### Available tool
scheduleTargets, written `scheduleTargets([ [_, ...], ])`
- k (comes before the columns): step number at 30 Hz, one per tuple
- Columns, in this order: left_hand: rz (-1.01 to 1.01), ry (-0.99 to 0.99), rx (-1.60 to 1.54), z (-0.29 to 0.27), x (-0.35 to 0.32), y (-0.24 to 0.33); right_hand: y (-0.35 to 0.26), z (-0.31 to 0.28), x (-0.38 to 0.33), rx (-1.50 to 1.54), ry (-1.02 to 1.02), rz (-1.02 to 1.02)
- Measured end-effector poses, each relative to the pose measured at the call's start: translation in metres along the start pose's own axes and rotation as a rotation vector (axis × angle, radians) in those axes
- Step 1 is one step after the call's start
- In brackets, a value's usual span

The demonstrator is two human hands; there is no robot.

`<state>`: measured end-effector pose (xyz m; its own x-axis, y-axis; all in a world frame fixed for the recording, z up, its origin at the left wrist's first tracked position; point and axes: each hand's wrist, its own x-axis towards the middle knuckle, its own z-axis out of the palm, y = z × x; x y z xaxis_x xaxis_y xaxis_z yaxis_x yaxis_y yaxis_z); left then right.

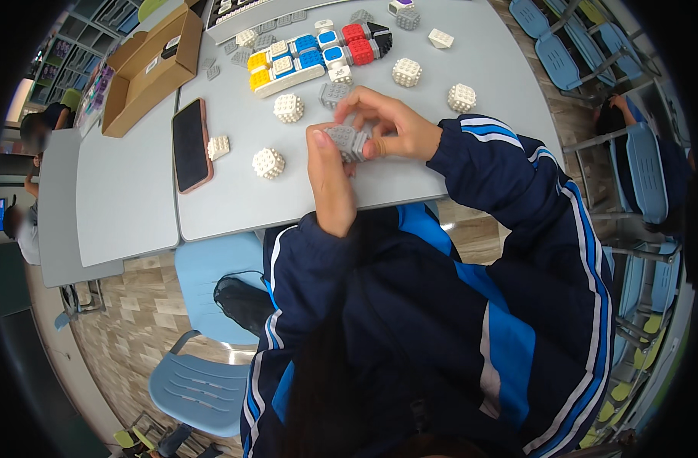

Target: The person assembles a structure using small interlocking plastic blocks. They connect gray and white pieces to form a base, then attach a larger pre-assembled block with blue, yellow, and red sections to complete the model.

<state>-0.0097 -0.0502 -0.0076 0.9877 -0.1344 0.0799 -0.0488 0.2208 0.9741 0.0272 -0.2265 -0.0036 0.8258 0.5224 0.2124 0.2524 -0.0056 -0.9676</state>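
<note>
Both my hands close around a grey studded building block (346,143) just above the near edge of the table. My left hand (330,172) grips its left side, thumb on top. From the right, my right hand (391,126) pinches it with curled fingers. Just beyond lies another grey block (334,95). Farther off is a built assembly (307,59) of yellow, white, blue, red and black blocks. White studded blocks lie around my hands, one at the left (268,163), one nearer the assembly (289,108) and one at the right (462,98).
A phone (191,145) in a pink case lies left of my hands, beside a small white piece (219,147). An open cardboard box (152,76) stands at the far left. Loose grey pieces (242,57) lie behind the assembly. A blue chair (212,282) is below the table's edge.
</note>
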Motion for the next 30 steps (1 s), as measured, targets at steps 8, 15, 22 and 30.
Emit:
scheduleTargets([
  [8,-0.001,0.106,0.18,0.008,-0.006,0.004,-0.003,0.008,0.0,0.036,-0.147,-0.049],
  [15,0.043,0.031,0.287,0.007,-0.004,0.006,-0.002,0.016,-0.008,-0.226,-0.021,-0.161],
  [22,-0.06,-0.191,0.212,-0.012,-0.01,0.025,-0.02,0.01,-0.021,-0.322,-0.02,-0.184],
  [30,0.436,-1.289,-0.311,-0.025,-0.068,0.123,-0.014,-0.012,-0.046,-0.325,0.199,-0.086],
])
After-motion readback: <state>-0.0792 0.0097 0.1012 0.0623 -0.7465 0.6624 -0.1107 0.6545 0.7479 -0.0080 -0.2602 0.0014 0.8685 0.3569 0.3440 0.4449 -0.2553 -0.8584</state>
